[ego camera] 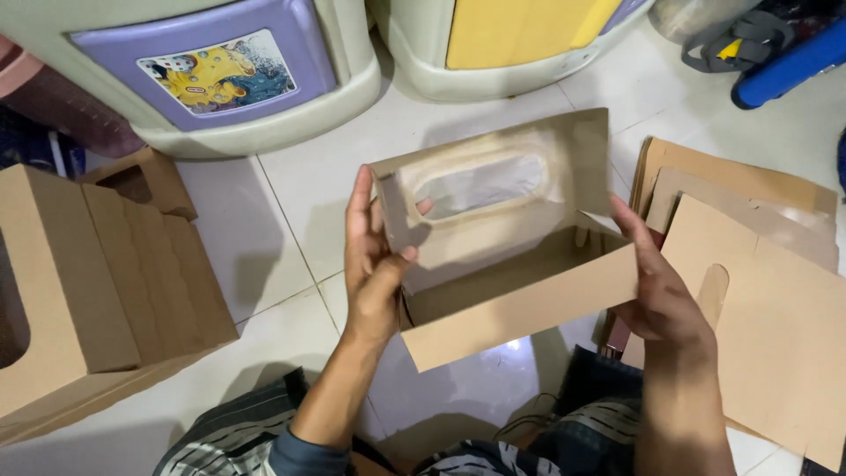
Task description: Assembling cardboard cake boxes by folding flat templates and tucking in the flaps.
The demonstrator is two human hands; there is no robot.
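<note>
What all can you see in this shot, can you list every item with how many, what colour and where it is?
Brown cardboard box with a clear film window: one, half folded, centre, held above the floor.
Stack of finished brown cardboard boxes: several, exact count unclear, left on the floor.
Pile of flat brown cardboard blanks: several, right on the floor.
Cream plastic cabinet with a purple drawer front and a cartoon sticker: one, top left.
Cream plastic cabinet with a yellow panel: one, top centre.
Blue cylindrical object: one, top right corner.
White tiled floor: under everything.
Left hand: gripping the box's left end.
Right hand: holding the box's right end.
</note>
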